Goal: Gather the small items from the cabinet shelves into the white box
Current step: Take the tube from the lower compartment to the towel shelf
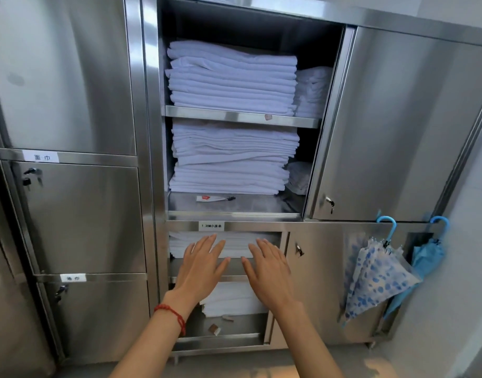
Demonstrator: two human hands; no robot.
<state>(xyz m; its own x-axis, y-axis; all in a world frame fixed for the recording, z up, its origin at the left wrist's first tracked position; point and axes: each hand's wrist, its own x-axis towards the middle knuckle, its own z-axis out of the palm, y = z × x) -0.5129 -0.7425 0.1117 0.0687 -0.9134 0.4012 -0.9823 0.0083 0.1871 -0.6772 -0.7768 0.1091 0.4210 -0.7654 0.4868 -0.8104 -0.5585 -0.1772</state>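
My left hand and my right hand are held out flat, fingers straight, in front of the lower open compartment of the steel cabinet; neither holds anything. A small white and red tube lies on the shelf under the middle linen stack. A small pinkish item sits on the edge of the shelf above. On the bottom shelf lie a small brown and white packet and a small tan item. No white box is in view.
Stacks of folded white linen fill the open shelves. The upper right door stands open. Closed locked doors are at the left. Two umbrellas hang on the lower right door.
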